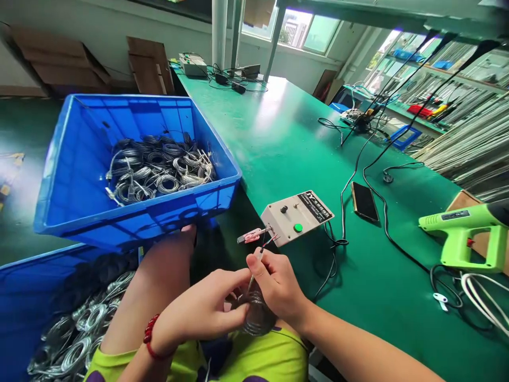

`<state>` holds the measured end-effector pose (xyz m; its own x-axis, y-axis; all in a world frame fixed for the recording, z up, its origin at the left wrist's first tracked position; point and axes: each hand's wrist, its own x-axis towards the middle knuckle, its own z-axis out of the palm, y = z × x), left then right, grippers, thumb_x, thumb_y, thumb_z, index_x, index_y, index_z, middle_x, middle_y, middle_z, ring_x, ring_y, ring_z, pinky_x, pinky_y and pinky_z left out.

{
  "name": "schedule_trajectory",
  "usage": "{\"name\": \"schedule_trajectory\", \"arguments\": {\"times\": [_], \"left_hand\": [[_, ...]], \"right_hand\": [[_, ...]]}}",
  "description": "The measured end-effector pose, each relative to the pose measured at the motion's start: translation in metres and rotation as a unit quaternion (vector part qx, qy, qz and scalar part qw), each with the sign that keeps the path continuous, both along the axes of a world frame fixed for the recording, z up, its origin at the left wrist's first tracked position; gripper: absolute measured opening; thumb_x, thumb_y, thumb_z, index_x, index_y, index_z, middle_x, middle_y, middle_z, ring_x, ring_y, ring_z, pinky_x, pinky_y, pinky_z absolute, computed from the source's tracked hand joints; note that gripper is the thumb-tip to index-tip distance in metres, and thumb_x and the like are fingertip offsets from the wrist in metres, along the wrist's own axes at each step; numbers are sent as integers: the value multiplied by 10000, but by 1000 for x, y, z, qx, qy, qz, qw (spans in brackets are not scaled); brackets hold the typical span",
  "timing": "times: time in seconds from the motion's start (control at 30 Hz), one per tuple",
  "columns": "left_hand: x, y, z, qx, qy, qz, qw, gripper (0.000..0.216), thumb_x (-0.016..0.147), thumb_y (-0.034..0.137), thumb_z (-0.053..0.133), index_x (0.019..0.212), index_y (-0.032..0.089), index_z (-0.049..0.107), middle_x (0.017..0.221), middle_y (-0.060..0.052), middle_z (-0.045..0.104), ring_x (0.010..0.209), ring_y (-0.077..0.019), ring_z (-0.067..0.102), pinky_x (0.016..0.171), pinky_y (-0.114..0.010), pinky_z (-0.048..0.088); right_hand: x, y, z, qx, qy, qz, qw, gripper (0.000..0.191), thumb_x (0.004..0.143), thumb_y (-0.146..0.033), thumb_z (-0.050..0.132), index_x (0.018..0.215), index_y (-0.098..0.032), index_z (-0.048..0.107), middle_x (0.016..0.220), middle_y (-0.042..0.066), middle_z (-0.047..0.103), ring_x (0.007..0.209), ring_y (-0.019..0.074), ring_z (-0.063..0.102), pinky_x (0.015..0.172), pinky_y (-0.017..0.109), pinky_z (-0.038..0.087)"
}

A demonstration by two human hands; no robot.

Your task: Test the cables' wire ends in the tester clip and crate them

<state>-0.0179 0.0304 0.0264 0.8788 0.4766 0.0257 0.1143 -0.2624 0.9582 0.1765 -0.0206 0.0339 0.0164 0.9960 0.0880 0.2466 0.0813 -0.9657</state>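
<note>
Over my lap, a coiled cable [259,314] with a clear jacket hangs between my two hands. My left hand [217,305] is closed on the side of the coil, thumb and fingers around its loops. My right hand [280,284] pinches the cable near its end, where thin coloured wires stick out past the thumb. Those wire ends are close to the front of a small control box [292,215] with a knob, a toggle switch and a green button. A pink-and-metal clip-like part [251,236] juts from the box's left side.
A blue crate [139,212] with several coiled cables [159,164] stands left of the green table [270,143]. Another blue crate [24,260] of coils is below it. Right lie a phone [365,201], black cords [384,212] and a green heat gun [463,233].
</note>
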Motion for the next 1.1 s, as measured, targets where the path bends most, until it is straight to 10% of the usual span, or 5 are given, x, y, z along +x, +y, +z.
{"name": "schedule_trajectory", "arguments": {"times": [0.2,0.43,0.77,1.1], "left_hand": [[-7,9,36,1,-85,156,984,142,1083,276,634,1183,224,719,1185,-62,789,1103,-237,740,1009,-328,607],[34,32,84,59,-36,125,990,60,1028,256,750,990,214,769,973,-5,796,923,-189,707,834,-272,536],[35,6,28,-222,-184,271,918,264,1019,417,845,896,190,787,869,-45,785,791,-189,701,704,-255,577],[41,-17,-8,-138,-178,285,932,319,1129,478,732,968,203,742,788,7,628,677,-133,533,608,-230,451]], "right_hand": [[4,-3,-1,117,-82,96,985,501,1197,-499,511,774,-232,495,700,-30,523,618,130,471,600,291,335],[8,-1,-4,86,-1,45,995,556,1189,-568,516,751,-226,512,656,-48,458,604,121,368,572,286,321],[14,-5,12,27,52,37,998,577,1091,-589,665,656,-247,498,624,-36,444,582,145,378,569,326,297],[4,0,14,-27,152,-59,986,186,986,-351,827,897,-246,702,708,-36,617,618,145,510,596,292,399]]}}
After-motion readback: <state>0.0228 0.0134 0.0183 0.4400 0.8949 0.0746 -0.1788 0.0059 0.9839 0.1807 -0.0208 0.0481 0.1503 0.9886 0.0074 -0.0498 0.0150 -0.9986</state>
